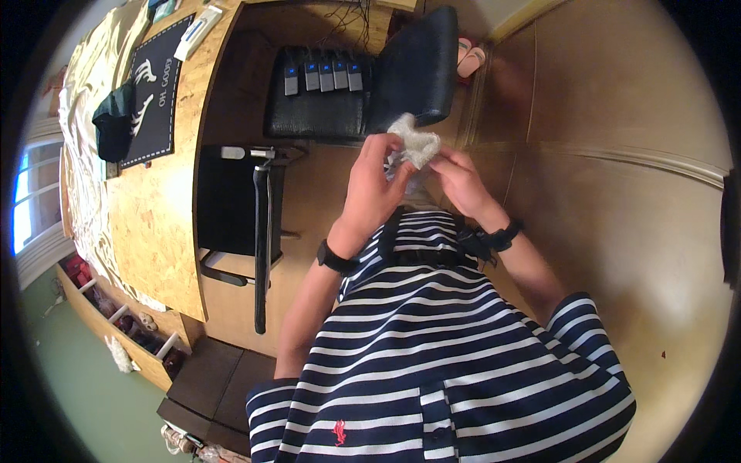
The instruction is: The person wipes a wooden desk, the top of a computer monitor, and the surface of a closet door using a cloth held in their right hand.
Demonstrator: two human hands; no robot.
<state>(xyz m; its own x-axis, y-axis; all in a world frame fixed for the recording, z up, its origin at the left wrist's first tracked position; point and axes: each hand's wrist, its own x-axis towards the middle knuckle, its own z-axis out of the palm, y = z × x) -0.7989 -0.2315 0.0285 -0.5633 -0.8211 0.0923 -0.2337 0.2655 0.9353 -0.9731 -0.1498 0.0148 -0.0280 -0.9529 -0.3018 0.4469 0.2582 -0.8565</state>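
Note:
A crumpled white textured cloth (418, 143) is held up between my two hands, in front of my waist. My left hand (370, 182) grips its left side with thumb and fingers. At the right edge, the fingertips of my right hand (463, 180) pinch the same cloth. Something pale and bluish (414, 179) shows just under it, too hidden to identify. Beyond my hands stands a black chair (315, 118), its seat bearing several small grey devices (326, 76) with lit blue displays.
To the left runs a wooden board table (153, 226) with a black mat (159, 98), a dark cloth (114, 121) and a white packet (198, 32). An armchair (237, 202) is partly under it. Pink slippers (470, 61), brown boxes (202, 370) and hanging cables (350, 23) are nearby.

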